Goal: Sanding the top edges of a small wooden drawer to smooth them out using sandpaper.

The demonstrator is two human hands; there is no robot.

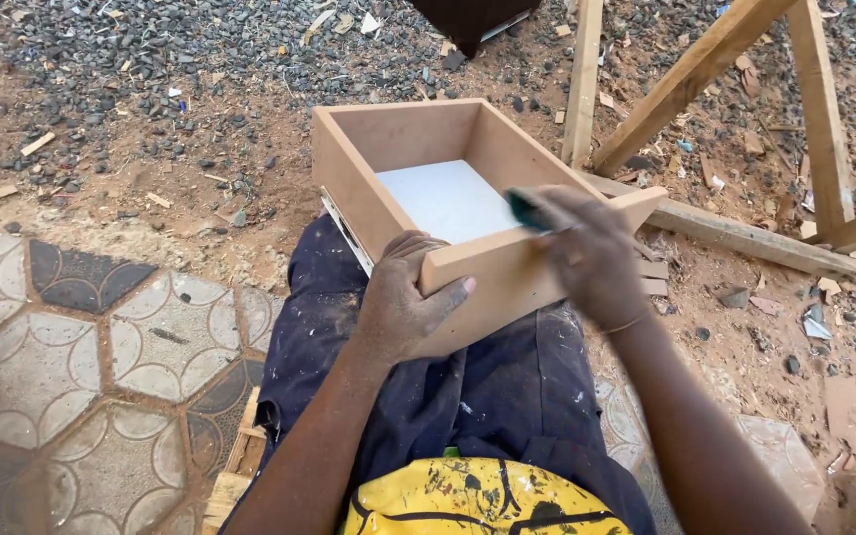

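Observation:
A brown wooden drawer box (403, 139) with a white bottom panel rests on my lap, open side up. My left hand (403, 302) grips its near wall at the left corner, thumb on the front face. My right hand (587, 253) is blurred with motion and holds a small dark green pad (527, 210) pressed on the top edge of the near wall, towards the right corner. A metal runner (346, 233) shows along the drawer's left side.
I sit in dark blue trousers (487, 386) on a wooden seat. Patterned paving tiles (71, 357) lie at left. Gravel and wood scraps cover the ground. A timber trestle frame (745, 119) stands at the right, close to the drawer.

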